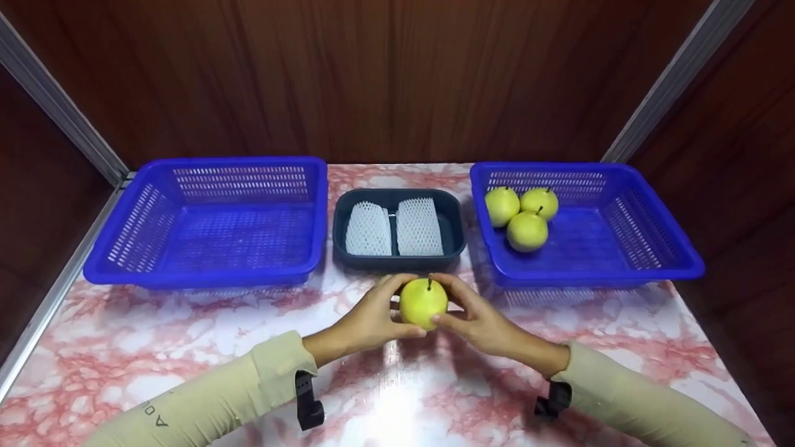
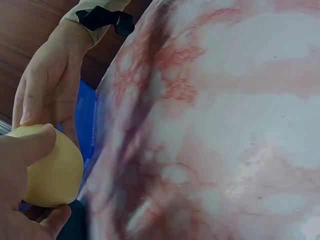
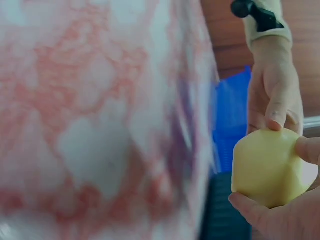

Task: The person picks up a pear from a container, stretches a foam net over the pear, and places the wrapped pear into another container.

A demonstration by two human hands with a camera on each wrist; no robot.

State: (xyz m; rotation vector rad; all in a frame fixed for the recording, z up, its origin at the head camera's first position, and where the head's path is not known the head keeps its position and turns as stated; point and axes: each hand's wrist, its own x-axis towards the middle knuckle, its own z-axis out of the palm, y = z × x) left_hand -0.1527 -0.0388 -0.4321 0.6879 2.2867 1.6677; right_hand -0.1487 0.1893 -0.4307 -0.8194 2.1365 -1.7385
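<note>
A yellow-green pear (image 1: 423, 304), stem up, is held between both hands above the table, just in front of a dark tray. My left hand (image 1: 372, 313) grips its left side, thumb at the front and fingers behind. On the other side my right hand (image 1: 481, 320) grips it too, its thumb pressing the lower front. Both wrist views show the pear (image 2: 55, 167) close up, with thumbs and fingertips on its skin. Two white foam net sleeves (image 1: 368, 230) lie side by side in the dark tray (image 1: 400, 262).
At the right stands a blue basket (image 1: 596, 274) with several pears' room and three pears (image 1: 528, 231) in its left part. Another blue basket (image 1: 205, 279) stands at the left, its slatted floor visible. A wood-look wall (image 1: 397, 81) closes the back of the marbled table (image 1: 248, 379).
</note>
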